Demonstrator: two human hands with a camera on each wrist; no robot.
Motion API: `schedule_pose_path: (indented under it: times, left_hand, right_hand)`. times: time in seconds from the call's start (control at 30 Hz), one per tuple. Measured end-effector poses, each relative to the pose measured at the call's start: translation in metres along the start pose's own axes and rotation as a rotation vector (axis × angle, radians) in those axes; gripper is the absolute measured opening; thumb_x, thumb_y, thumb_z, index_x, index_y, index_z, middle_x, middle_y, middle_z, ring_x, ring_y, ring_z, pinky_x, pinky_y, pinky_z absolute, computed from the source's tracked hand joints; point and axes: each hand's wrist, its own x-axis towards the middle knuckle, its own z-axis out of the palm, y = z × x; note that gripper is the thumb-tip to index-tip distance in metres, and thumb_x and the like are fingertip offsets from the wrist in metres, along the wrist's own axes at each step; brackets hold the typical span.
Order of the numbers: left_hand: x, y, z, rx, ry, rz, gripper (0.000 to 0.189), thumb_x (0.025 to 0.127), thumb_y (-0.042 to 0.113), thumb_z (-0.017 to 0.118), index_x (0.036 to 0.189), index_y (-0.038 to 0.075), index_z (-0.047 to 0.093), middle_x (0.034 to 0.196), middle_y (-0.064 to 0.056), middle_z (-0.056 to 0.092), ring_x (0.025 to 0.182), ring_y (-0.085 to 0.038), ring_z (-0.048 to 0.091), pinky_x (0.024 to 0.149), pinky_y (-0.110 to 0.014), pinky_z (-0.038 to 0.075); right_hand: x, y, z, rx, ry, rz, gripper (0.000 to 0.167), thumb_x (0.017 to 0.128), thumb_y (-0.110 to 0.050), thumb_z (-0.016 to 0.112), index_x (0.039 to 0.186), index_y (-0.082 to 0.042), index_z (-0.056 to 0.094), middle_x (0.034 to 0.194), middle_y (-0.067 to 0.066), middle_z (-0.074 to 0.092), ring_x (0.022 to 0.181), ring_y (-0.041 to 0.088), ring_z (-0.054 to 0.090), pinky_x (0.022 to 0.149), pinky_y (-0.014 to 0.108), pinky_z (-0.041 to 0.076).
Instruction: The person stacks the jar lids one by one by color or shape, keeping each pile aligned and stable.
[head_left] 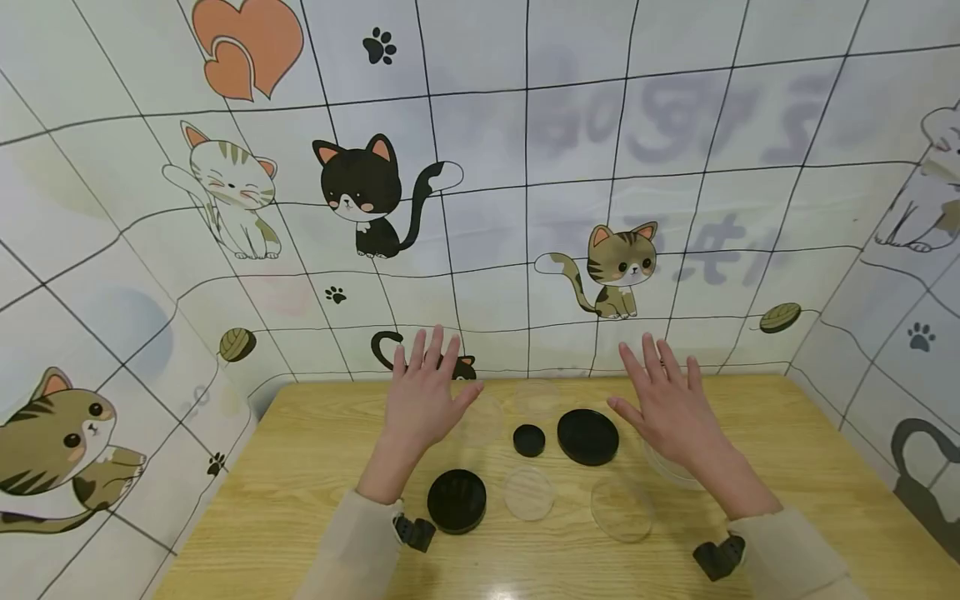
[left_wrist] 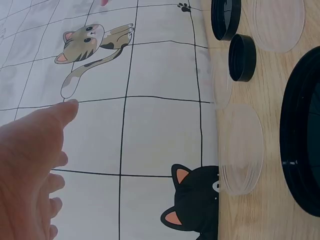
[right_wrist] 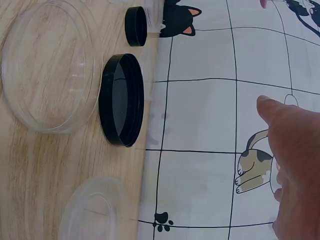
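Both hands are raised above the wooden table, fingers stretched and spread, holding nothing. My left hand (head_left: pixel 423 396) is at the left, between the back wall and a black round lid (head_left: pixel 457 501); a faint clear disc (head_left: pixel 482 421) lies beside its thumb. My right hand (head_left: pixel 670 408) overlaps a clear round piece (head_left: pixel 678 477) in the head view. Between the hands lie a small black lid (head_left: pixel 528 440) and a larger black lid (head_left: pixel 588 437), its raised rim showing in the right wrist view. Nearer the front are a small clear disc (head_left: pixel 528 493) and a larger clear dish (head_left: pixel 622 508).
Another clear disc (head_left: pixel 537 397) lies at the table's back edge. A white cloth (head_left: pixel 495 225) printed with cats and a black grid hangs behind the table (head_left: pixel 300 467) and along both sides. Each wrist wears a small black camera (head_left: pixel 718 557).
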Motion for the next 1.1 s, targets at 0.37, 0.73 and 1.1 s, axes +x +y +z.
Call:
schedule_pose_path:
  times: [0.37,0.73,1.1]
  left_hand:
    - [0.004,0.003,0.011,-0.596,-0.108,0.112,0.088,0.099,0.050,0.065,0.166,0.019,0.016,0.172,-0.005,0.006,0.156,-0.029,0.007,0.119,-0.059,0.023]
    - [0.006,0.016,0.028,-1.097,-0.055,0.035,0.101,0.087,0.026,0.086,0.165,0.025,0.022,0.168,-0.002,0.022,0.151,-0.026,0.028,0.117,-0.049,0.033]
    - [0.020,0.054,0.055,-1.289,-0.190,0.101,0.100,0.085,0.011,0.085,0.164,0.020,0.024,0.168,-0.002,0.022,0.151,-0.029,0.029,0.118,-0.046,0.033]
  right_hand:
    - [-0.009,0.013,0.003,0.173,0.052,-0.032,0.081,0.105,-0.044,0.057,0.165,-0.009,0.015,0.166,0.030,0.011,0.149,0.051,0.016,0.110,0.073,0.021]
    - [-0.024,0.037,0.008,0.512,0.110,0.023,0.083,0.101,-0.029,0.068,0.165,-0.009,0.018,0.169,0.021,0.010,0.148,0.053,0.019,0.104,0.078,0.025]
    - [-0.050,0.064,0.012,0.566,0.148,0.091,0.085,0.098,-0.022,0.072,0.164,-0.008,0.020,0.165,0.027,0.021,0.131,0.063,0.039,0.096,0.076,0.035]
